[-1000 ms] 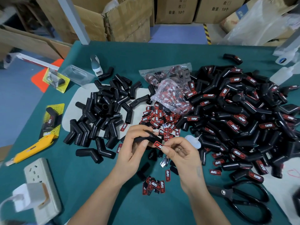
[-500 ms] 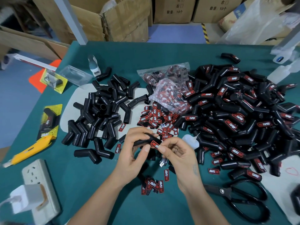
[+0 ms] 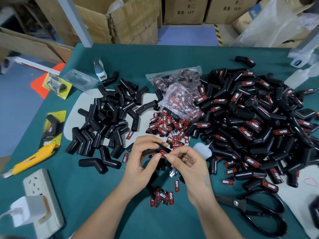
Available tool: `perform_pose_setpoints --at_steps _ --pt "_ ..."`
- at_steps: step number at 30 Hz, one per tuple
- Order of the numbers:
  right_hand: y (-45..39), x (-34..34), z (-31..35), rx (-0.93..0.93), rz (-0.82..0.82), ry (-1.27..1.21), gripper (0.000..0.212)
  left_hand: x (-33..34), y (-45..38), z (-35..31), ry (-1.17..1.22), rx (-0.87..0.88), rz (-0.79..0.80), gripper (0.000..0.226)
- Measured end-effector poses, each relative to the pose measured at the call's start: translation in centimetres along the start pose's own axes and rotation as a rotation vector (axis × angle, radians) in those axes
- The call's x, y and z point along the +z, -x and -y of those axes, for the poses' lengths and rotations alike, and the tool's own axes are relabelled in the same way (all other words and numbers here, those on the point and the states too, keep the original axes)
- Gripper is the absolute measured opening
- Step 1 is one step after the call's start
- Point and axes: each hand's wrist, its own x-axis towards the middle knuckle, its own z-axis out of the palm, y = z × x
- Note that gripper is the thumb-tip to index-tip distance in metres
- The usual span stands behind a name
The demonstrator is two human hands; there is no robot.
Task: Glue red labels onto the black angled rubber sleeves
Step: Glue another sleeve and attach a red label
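While gripping a black sleeve (image 3: 150, 151) in the left hand (image 3: 144, 159), long axis running left to right at near centre, pinches a red label (image 3: 163, 153) with the right hand (image 3: 186, 163) onto its right end, nearer that hand.

To your left on the table (image 3: 172, 54) lies the heap of unlabelled sleeves (image 3: 107, 118); to your right, the labelled pile (image 3: 255, 121). Loose labels (image 3: 165, 125) lie between them, the scissors (image 3: 255, 213) near right, the power strip (image 3: 43, 200) near left.

Bright, even; edges warped, blurry.
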Motion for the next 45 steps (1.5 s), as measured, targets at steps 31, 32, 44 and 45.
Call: perform_pose_setpoints --at_steps 31,32,44,45 --pt "0.3 -0.3 1.0 0.080 0.130 0.014 0.013 -0.9 -0.3 0.0 0.070 -0.171 -0.015 0.035" --pt "0.2 -0.2 1.0 0.085 0.134 0.026 0.014 -0.8 -0.3 -0.1 0.069 -0.168 -0.010 0.034" --pt "0.1 -0.2 0.8 0.174 0.173 0.015 0.015 -0.8 -0.1 0.1 0.075 -0.152 0.042 0.040" --pt "0.1 -0.2 0.8 0.175 0.169 0.011 0.015 -0.8 -0.1 0.2 0.074 -0.154 0.044 0.041"
